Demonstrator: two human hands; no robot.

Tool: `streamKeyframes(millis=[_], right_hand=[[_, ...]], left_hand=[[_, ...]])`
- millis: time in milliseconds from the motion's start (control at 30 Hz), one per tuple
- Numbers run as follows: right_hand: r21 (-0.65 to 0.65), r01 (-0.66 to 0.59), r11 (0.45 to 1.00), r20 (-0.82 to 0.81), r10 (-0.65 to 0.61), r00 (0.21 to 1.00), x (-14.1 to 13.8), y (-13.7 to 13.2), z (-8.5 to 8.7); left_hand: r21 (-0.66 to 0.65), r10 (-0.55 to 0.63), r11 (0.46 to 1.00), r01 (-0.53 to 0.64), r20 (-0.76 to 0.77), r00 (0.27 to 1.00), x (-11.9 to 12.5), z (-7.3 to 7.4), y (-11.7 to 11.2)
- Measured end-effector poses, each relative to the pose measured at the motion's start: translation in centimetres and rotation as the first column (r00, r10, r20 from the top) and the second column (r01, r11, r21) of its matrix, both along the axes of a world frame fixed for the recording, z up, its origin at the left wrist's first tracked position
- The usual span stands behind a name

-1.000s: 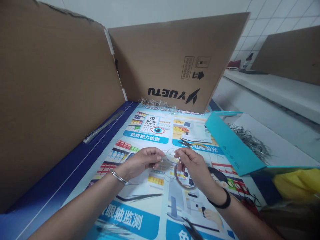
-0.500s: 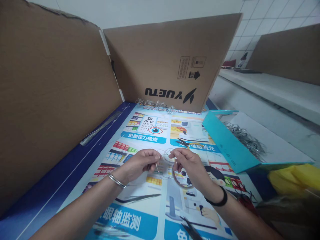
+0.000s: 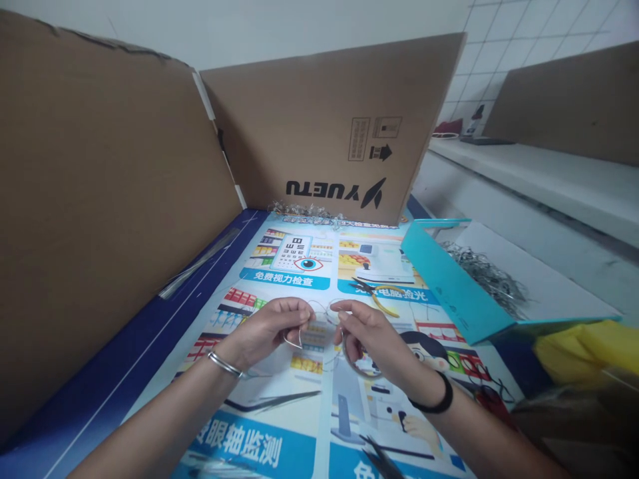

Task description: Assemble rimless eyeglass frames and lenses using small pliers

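Note:
Both hands are near the middle of the printed sheet, a short gap between them. My left hand (image 3: 279,329) pinches thin silvery wire (image 3: 293,344) between thumb and fingertips, and a bent piece hangs below the fingers. My right hand (image 3: 372,332) also pinches thin wire, and a larger wire loop (image 3: 355,368) curves down beneath its palm. Fine curved wire shows between the two hands, but I cannot tell whether it is one piece. Beyond my right hand lie pliers with yellow handles (image 3: 385,308).
A teal box (image 3: 449,286) with tangled wire pieces (image 3: 492,273) stands at right, beside yellow material (image 3: 584,356). Cardboard panels (image 3: 319,133) rise at left and back. Bent wire bits (image 3: 307,211) lie along the back. Straight wires (image 3: 289,400) and a dark pointed tool (image 3: 380,459) lie nearer.
My left hand has drawn slightly left, and the bent wire under it has turned to point more sideways. Both hands keep their pinch. The camera view has shifted a little.

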State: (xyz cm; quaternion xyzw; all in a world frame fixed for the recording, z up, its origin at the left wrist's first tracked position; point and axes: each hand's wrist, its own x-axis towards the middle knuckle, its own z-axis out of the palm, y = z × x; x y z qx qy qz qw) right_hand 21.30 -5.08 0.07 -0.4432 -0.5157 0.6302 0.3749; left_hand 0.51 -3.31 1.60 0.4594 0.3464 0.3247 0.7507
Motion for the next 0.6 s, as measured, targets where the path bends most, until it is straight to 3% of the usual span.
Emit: streamKeyframes(millis=[233, 600], right_hand=[[-0.072, -0.093, 0.993, -0.121, 0.084, 0.989, 0.31, 0.1, -0.82], [-0.037, -0.012, 0.999, -0.192, 0.005, 0.981, 0.22, 0.12, -0.91]], left_hand=[[-0.015, 0.006, 1.0, -0.006, 0.019, 1.0, -0.02, -0.44, 0.26], [0.151, 0.059, 0.988, -0.032, -0.176, 0.983, 0.01, -0.71, 0.48]])
